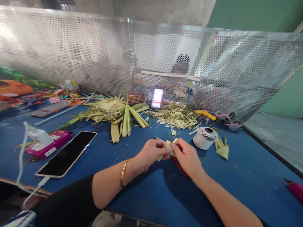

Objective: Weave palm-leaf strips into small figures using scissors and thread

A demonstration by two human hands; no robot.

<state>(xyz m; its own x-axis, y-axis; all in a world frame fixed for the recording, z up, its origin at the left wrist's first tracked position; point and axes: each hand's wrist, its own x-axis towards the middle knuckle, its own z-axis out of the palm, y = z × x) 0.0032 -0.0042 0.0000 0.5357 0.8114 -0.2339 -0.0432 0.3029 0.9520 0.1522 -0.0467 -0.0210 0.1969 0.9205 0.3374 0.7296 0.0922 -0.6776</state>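
Observation:
Between my two hands is a pale green strip of corn husk (167, 145), folded or curled over itself. My left hand (153, 153) pinches it from the left, and a tail of husk hangs below the fingers. My right hand (187, 156) grips it from the right, thumb and fingers pressed together. Under my right hand lie scissors with red handles (178, 167), partly hidden; a blade tip shows behind the fingers. A spool of white thread (204, 137) sits just right of my right hand. A pile of husks (106, 110) lies beyond my left hand.
Thin husk scraps (177, 116) are heaped at the back, beside a lit phone (157, 97) against the perforated metal screen (94, 47). A charging phone (67, 154) and a pink power strip (48, 145) with cables lie left. Yellow-handled pliers-like tool (205, 114) rests back right.

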